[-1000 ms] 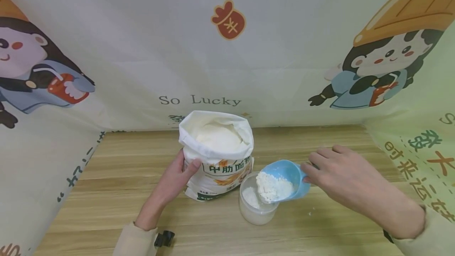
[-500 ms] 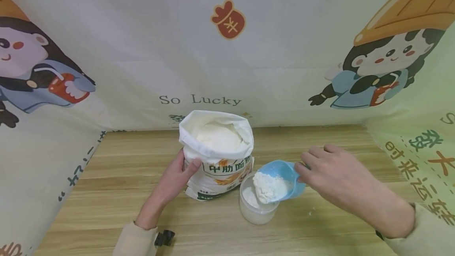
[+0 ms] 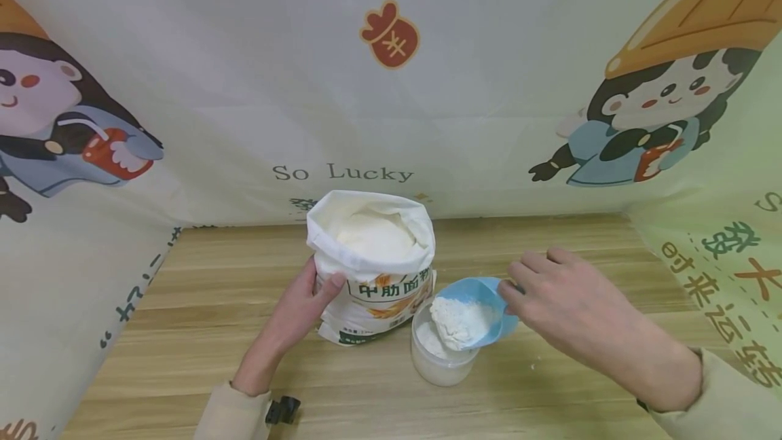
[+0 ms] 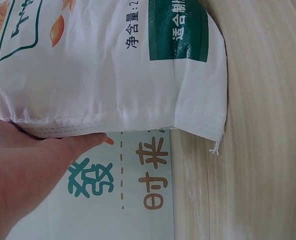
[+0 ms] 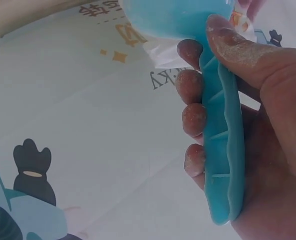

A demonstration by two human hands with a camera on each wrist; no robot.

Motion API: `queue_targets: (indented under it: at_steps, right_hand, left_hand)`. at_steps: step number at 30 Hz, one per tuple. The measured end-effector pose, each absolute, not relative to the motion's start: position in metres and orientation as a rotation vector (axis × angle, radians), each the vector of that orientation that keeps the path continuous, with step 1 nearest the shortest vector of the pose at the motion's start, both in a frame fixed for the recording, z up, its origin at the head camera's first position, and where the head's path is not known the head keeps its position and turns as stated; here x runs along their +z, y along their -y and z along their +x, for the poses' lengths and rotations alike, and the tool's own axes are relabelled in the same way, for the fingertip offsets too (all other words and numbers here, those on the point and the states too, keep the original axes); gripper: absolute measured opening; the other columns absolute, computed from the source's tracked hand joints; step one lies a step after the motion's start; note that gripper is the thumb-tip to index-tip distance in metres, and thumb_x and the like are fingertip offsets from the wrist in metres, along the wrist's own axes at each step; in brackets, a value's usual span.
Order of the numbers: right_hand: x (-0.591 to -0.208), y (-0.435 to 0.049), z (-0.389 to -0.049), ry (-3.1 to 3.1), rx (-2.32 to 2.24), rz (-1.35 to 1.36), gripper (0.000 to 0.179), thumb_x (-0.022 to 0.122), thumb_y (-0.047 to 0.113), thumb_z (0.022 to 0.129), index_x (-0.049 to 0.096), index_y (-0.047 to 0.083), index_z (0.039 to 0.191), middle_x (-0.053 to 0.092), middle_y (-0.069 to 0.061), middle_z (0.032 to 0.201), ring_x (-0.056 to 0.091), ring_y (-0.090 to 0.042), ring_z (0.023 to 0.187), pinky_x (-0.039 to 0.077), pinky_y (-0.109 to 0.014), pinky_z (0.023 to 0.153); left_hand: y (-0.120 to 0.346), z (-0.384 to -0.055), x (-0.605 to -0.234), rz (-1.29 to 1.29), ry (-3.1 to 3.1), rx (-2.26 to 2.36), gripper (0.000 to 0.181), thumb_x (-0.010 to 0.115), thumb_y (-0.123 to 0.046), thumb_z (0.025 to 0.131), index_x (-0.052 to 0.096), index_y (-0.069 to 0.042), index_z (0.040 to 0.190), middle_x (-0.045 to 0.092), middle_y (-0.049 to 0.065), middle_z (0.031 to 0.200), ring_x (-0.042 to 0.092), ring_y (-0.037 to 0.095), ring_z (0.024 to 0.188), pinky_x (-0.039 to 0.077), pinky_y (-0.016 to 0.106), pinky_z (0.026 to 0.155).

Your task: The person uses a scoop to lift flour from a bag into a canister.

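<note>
A white flour bag stands upright with its top folded open and flour inside. My left hand grips its left side, thumb on the front; the left wrist view shows the bag's stitched edge beside that hand. In my right hand is a blue scoop, heaped with flour and tilted over a clear round tub that has white powder in it. The right wrist view shows the fingers curled round the scoop's ribbed handle, with flour dust on the thumb.
The wooden tabletop carries a few white specks right of the tub. A printed cloth hangs behind and along both sides. Next to the left sleeve is a small black clip-like piece.
My right hand has shifted left, bringing the loaded scoop farther over the tub. The left hand and the bag have stayed in place.
</note>
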State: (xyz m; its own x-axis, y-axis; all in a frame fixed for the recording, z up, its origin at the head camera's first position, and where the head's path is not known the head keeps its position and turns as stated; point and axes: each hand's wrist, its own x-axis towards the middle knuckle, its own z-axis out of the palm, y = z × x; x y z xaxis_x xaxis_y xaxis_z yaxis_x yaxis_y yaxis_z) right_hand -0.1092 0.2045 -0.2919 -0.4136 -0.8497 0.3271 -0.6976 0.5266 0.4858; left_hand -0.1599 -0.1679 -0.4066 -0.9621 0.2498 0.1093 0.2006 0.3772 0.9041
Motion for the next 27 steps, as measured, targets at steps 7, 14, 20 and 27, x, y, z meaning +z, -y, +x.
queue_targets:
  at_steps: [7,14,20,27]
  right_hand:
    - [-0.2913,-0.2034,-0.1069,2.249,-0.397,1.236,0.037,0.096,0.029,0.069,0.071,0.009,0.088,0.059,-0.002,0.079,0.051,-0.018,0.070,0.037,-0.029,0.059]
    - [-0.2904,-0.2029,-0.1058,2.256,-0.404,1.232,0.036,0.096,0.027,0.069,0.071,0.008,0.087,0.058,-0.002,0.079,0.050,-0.019,0.070,0.037,-0.029,0.059]
    - [-0.2917,-0.2049,-0.1053,2.231,-0.337,1.238,0.031,0.092,0.012,0.071,0.062,0.009,0.078,0.054,-0.001,0.076,0.044,-0.018,0.067,0.032,-0.028,0.057]
    - [-0.2911,-0.2050,-0.1055,2.227,-0.338,1.235,0.028,0.088,0.010,0.074,0.061,0.009,0.077,0.055,-0.002,0.077,0.045,-0.019,0.068,0.033,-0.029,0.057]
  left_hand:
    - [0.1679,-0.1606,-0.4075,0.425,-2.567,1.676,0.076,0.051,-0.058,0.104,0.031,-0.009,0.159,0.048,0.021,0.153,0.044,0.042,0.143,0.036,0.066,0.113]
    - [0.1684,-0.1597,-0.4075,0.419,-2.554,1.686,0.076,0.051,-0.057,0.105,0.030,-0.009,0.160,0.047,0.021,0.154,0.043,0.043,0.143,0.035,0.067,0.113]
    - [0.1688,-0.1597,-0.4082,0.450,-2.580,1.675,0.073,0.051,-0.056,0.105,0.034,-0.009,0.158,0.050,0.021,0.152,0.047,0.043,0.140,0.039,0.066,0.110]
    - [0.1693,-0.1598,-0.4098,0.445,-2.583,1.684,0.071,0.051,-0.054,0.106,0.034,-0.009,0.158,0.051,0.021,0.151,0.048,0.043,0.139,0.040,0.066,0.110]
